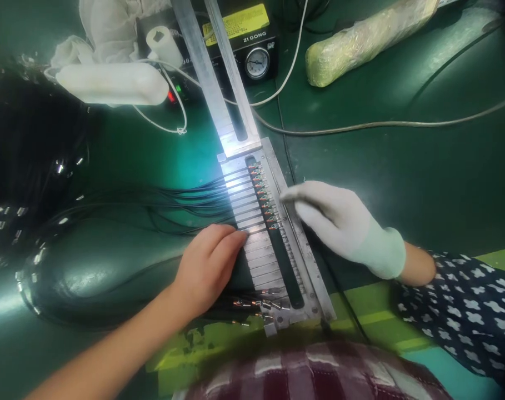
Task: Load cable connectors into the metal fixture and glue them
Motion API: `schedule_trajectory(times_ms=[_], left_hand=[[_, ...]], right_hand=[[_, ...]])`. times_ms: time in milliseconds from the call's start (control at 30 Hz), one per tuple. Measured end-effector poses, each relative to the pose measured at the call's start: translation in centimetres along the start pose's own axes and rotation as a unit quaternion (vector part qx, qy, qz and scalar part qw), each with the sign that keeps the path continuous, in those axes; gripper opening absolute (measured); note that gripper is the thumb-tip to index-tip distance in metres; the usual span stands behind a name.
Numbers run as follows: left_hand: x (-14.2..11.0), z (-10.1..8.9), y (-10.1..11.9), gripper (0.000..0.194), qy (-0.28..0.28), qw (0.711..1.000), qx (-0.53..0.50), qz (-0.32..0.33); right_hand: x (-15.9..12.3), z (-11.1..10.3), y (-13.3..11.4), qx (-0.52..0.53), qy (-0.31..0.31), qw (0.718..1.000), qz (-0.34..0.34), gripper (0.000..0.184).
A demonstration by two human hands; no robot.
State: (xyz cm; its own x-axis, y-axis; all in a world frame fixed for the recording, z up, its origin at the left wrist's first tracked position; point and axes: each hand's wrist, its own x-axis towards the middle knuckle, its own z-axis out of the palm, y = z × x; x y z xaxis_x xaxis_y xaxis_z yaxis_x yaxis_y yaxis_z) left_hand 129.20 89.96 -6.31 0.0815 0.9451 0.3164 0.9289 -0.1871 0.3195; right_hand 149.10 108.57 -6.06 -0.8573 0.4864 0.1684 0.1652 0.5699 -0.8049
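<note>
A slotted metal fixture [263,258] lies at a slant in the middle, with several thin black cables [185,193] laid side by side across its upper grooves. Their metal terminals [264,199] reach over the dark long slot. My bare left hand [206,269] pinches a black cable at the fixture's left edge, below the other laid cables. My right hand [339,222], in a white glove, has its fingertips at the fixture's right rail [288,211]; the fingers are drawn together, and whether anything is between them is hidden. Loose cable ends with terminals [264,304] rest over the fixture's near end.
Behind stand a black box with a gauge [257,63] and a long metal frame [235,100] meeting the fixture. A white roll [110,83] lies at left, a plastic-wrapped bundle [360,44] at back right. A grey cord [360,128] crosses the green table. Dark cables heap at far left.
</note>
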Motion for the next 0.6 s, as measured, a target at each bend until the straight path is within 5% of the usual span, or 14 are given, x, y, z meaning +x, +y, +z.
schedule_trajectory(times_ms=[100, 233, 500, 600], left_hand=[[-0.5, -0.3, 0.1, 0.029, 0.005, 1.000, 0.015, -0.014], [-1.4, -0.7, 0.1, 0.038, -0.053, 0.996, 0.074, -0.008], [-2.4, -2.7, 1.2, 0.047, -0.104, 0.984, -0.090, -0.109], [-3.9, -4.1, 2.2, 0.032, -0.142, 0.964, -0.167, -0.153]], right_hand=[[-1.2, -0.5, 0.3, -0.088, -0.058, 0.990, -0.091, 0.034], [-2.0, -0.6, 0.2, -0.234, -0.084, 0.960, -0.128, 0.036], [-1.7, -0.4, 0.5, -0.192, -0.067, 0.970, -0.132, 0.036], [-1.8, -0.4, 0.4, -0.177, -0.068, 0.973, -0.133, 0.035]])
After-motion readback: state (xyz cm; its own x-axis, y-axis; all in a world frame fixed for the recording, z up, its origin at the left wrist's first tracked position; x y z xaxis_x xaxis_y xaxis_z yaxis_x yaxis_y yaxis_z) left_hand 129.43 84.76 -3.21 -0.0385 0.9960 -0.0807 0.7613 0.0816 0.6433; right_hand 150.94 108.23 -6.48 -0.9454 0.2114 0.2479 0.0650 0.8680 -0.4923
